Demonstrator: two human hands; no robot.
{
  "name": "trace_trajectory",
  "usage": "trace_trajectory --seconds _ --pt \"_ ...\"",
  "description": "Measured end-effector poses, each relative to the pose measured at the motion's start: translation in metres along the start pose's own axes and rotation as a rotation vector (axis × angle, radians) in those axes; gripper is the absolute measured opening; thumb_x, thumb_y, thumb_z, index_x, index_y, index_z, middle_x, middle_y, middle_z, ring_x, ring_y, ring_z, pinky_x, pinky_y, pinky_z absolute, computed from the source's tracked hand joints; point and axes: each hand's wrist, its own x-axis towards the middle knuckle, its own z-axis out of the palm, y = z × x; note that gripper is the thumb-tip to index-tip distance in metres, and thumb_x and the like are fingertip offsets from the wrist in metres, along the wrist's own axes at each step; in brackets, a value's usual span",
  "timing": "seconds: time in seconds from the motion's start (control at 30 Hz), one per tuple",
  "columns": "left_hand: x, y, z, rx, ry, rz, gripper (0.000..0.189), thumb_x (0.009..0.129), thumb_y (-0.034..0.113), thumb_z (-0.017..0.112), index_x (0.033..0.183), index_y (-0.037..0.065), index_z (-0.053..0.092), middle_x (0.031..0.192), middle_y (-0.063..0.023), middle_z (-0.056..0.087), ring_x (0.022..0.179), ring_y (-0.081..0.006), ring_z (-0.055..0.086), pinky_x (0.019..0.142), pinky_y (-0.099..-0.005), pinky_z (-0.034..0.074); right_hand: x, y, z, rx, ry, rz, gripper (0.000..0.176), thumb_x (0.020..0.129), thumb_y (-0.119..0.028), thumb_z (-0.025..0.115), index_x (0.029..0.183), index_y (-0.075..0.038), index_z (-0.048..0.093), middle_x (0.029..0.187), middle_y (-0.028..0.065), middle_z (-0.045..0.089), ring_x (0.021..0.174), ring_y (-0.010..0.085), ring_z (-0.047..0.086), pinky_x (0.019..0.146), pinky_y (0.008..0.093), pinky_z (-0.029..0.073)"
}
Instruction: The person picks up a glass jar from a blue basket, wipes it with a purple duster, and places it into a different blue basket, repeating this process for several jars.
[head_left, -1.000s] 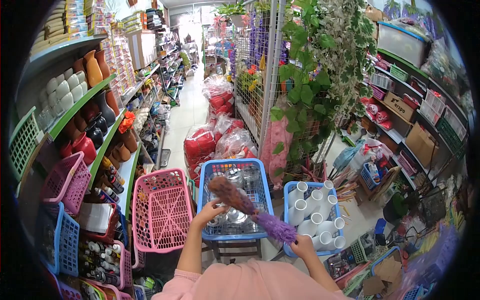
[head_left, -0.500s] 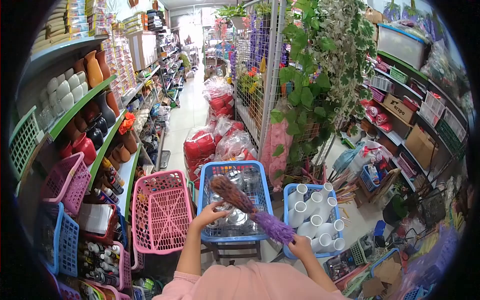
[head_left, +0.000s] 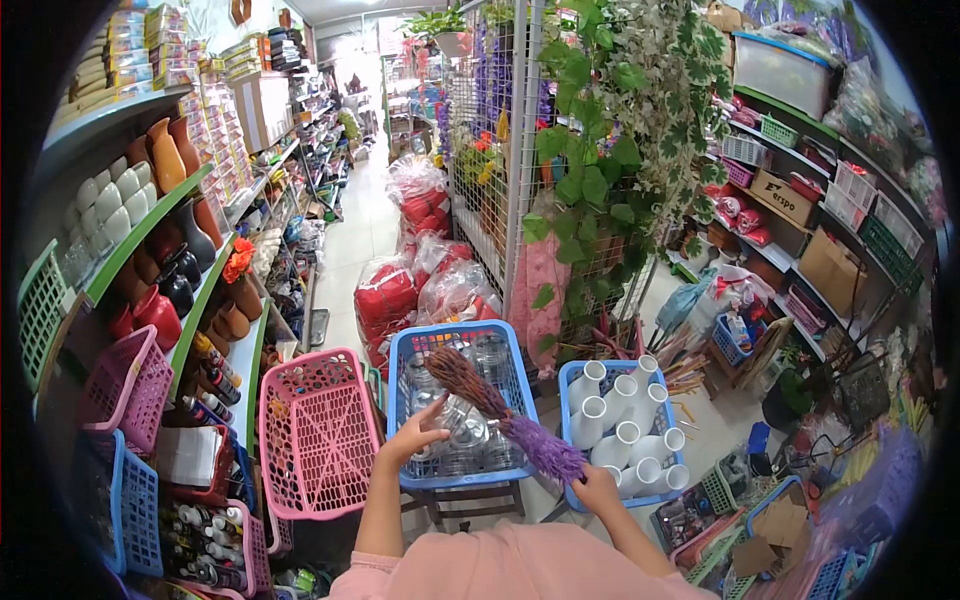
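Note:
A blue plastic basket point(head_left: 398, 360) full of clear glass jars stands in front of me. My left hand point(head_left: 418, 437) is over its left side, thumb and fingers curved around a glass jar point(head_left: 457, 413). In my right hand point(head_left: 597, 489), closed around its purple end, is a fluffy duster point(head_left: 545, 450) with a brown far part. The duster slants across the basket, and its brown tip overlaps the jars near my left fingers. Just beyond my right hand, a second blue basket point(head_left: 566, 400) holds several white vases point(head_left: 627, 440).
An empty pink basket point(head_left: 322, 440) sits to the left. Shelves of vases point(head_left: 165, 150) line the left wall. Bagged red goods point(head_left: 390, 290) lie on the floor ahead, beside a wire rack point(head_left: 500, 160) with hanging leaves. Crowded shelves point(head_left: 790, 195) stand at right.
My view has shifted slightly. The duster's brown tip has moved a little, and its feathers look less spread. My left thumb and fingers are now farther apart around the jar.

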Motion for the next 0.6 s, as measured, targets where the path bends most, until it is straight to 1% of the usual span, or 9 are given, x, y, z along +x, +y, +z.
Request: trace_trajectory --seconds 0.03,0.07,0.13,0.17,0.23,0.27,0.33,0.47,0.6 --pt "0.002 0.0 0.002 -0.061 0.008 0.024 0.091 0.075 0.025 0.073 0.15 0.01 0.023 0.132 -0.0109 0.051 0.1 -0.0112 0.054 0.074 -0.0226 0.041 0.0 0.001 0.001 -0.003 0.017 0.009 0.027 0.075 -0.026 0.063 0.089 -0.003 0.065 0.07 0.0227 0.062 0.066 0.0411 0.061 0.059 0.047 0.047" --pt "0.002 0.0 0.002 -0.06 0.007 0.024 0.091 0.075 0.025 0.073 0.15 0.01 0.023 0.132 -0.0109 0.051 0.1 -0.0112 0.054 0.074 -0.0226 0.041 0.0 0.001 0.001 -0.002 0.018 0.009 0.027 0.075 -0.026 0.063 0.089 -0.003 0.065 0.07 0.0227 0.062 0.066 0.0411 0.061 0.059 0.047 0.047" --pt "-0.004 0.017 0.005 -0.219 -0.083 -0.014 0.091 0.075 0.021 0.071 0.15 0.01 0.021 0.119 -0.0065 0.053 0.088 -0.0098 0.05 0.071 -0.0223 0.04 -0.001 0.002 0.002 0.035 -0.004 0.047 0.029 0.076 -0.029 0.062 0.093 -0.005 0.066 0.072 0.023 0.062 0.069 0.0413 0.061 0.063 0.0483 0.048" --pt "-0.004 0.016 0.004 -0.218 -0.086 -0.015 0.091 0.075 0.021 0.071 0.15 0.01 0.021 0.119 -0.0065 0.053 0.088 -0.0098 0.05 0.071 -0.0223 0.04 -0.001 0.008 0.006 0.035 -0.002 0.05 0.029 0.076 -0.029 0.062 0.093 -0.005 0.066 0.072 0.023 0.062 0.069 0.0413 0.061 0.063 0.0483 0.048" --pt "-0.005 0.016 0.003 -0.309 -0.064 -0.081 0.091 0.074 0.018 0.069 0.151 0.012 0.02 0.109 -0.0028 0.051 0.081 -0.009 0.046 0.068 -0.0217 0.039 0.001 0.017 0.013 0.085 0.031 -0.021 0.03 0.076 -0.029 0.063 0.095 -0.006 0.065 0.073 0.0229 0.063 0.069 0.0411 0.061 0.063 0.0483 0.048" --pt "-0.005 0.017 0.003 -0.307 -0.066 -0.081 0.091 0.074 0.018 0.069 0.151 0.012 0.02 0.109 -0.0028 0.051 0.081 -0.009 0.046 0.068 -0.0217 0.039 0.0 0.021 0.015 0.086 0.033 -0.019 0.03 0.076 -0.029 0.063 0.095 -0.006 0.065 0.073 0.0229 0.063 0.069 0.0411 0.061 0.063 0.0483 0.048" --pt "-0.005 0.025 0.006 -0.242 -0.059 -0.193 0.096 0.068 0.023 0.074 0.15 0.013 0.023 0.136 -0.0054 0.043 0.114 -0.0179 0.046 0.09 -0.0307 0.042 0.0 0.012 0.007 0.076 0.046 0.014 0.03 0.076 -0.029 0.063 0.093 -0.005 0.066 0.074 0.0229 0.063 0.069 0.0407 0.061 0.063 0.0474 0.048" --pt "-0.002 0.016 0.007 -0.319 -0.054 -0.148 0.098 0.068 0.024 0.074 0.15 0.015 0.022 0.138 -0.0058 0.041 0.117 -0.0199 0.046 0.09 -0.0332 0.043 0.0 0.012 0.005 0.094 0.043 0.01 0.031 0.077 -0.03 0.063 0.094 -0.005 0.067 0.074 0.0231 0.063 0.069 0.0402 0.062 0.062 0.0464 0.048" --pt "-0.002 0.013 0.006 -0.405 -0.059 -0.145 0.1 0.068 0.022 0.075 0.15 0.018 0.02 0.143 -0.0071 0.037 0.12 -0.0227 0.046 0.091 -0.0383 0.045 -0.003 0.018 0.011 0.147 -0.033 0.077 0.03 0.078 -0.03 0.063 0.095 -0.005 0.068 0.074 0.0234 0.063 0.069 0.0397 0.062 0.061 0.0447 0.048"
